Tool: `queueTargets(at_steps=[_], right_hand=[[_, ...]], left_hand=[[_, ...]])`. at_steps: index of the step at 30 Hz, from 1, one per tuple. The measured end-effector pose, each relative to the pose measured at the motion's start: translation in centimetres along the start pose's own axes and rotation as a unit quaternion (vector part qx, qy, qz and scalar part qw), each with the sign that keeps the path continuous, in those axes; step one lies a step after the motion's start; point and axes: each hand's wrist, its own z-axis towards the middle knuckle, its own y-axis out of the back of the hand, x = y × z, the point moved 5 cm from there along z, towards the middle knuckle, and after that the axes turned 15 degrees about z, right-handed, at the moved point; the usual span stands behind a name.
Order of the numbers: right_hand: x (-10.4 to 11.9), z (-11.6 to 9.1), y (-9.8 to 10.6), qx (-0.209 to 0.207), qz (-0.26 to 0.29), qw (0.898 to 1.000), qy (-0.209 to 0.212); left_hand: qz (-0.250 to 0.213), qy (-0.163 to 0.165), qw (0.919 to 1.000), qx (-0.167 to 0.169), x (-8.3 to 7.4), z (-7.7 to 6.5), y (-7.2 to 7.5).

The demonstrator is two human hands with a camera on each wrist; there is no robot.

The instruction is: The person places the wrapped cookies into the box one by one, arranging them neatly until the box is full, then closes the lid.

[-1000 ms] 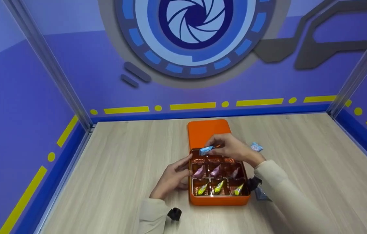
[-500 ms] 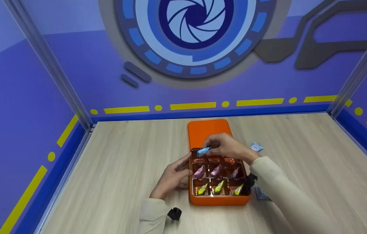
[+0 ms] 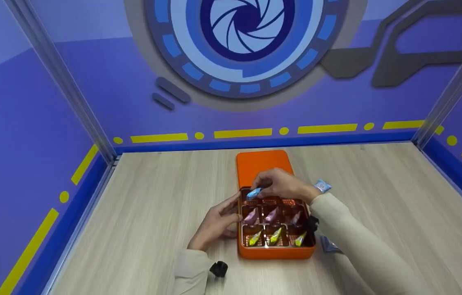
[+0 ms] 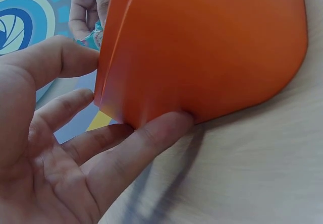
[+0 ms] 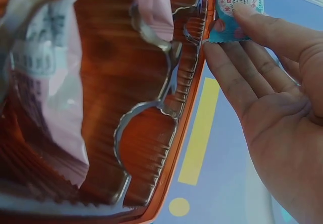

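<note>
My right hand (image 3: 282,184) pinches a small blue-wrapped candy (image 3: 253,193) over the back left compartment of an orange box (image 3: 276,253). In the right wrist view, thumb and fingertips hold the printed candy wrapper (image 5: 237,12) beside the box's edge. My left hand (image 3: 214,223) rests its spread fingers against the box's left side; the left wrist view has these fingertips on the smooth orange wall (image 4: 202,47). Inside the divided tray, pink candies (image 3: 271,215) lie in the middle row and yellow candies (image 3: 276,235) in the front row.
Behind the box lies a flat orange lid (image 3: 261,164), partly covered by my right hand. Another blue candy (image 3: 322,186) sits on the wooden table (image 3: 161,196) past my right wrist. A bluish wrapper (image 3: 329,244) shows beside my right sleeve. Patterned blue walls (image 3: 91,82) enclose the table.
My right hand has moved slightly left and a little down with the blue candy, which is now tilted more steeply at the back left compartment. The left hand stays on the box.
</note>
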Motion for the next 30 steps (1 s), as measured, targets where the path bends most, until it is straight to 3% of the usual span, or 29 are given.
queueTargets(at_steps=[8, 30], right_hand=[[-0.16, 0.53, -0.26, 0.005, -0.015, 1.000, -0.016], [-0.31, 0.41, -0.52, 0.007, -0.032, 0.999, -0.007]], left_hand=[[0.000, -0.007, 0.9999, 0.012, -0.03, 0.16, 0.10], [-0.005, -0.007, 0.9999, 0.012, 0.15, 0.17, 0.09]])
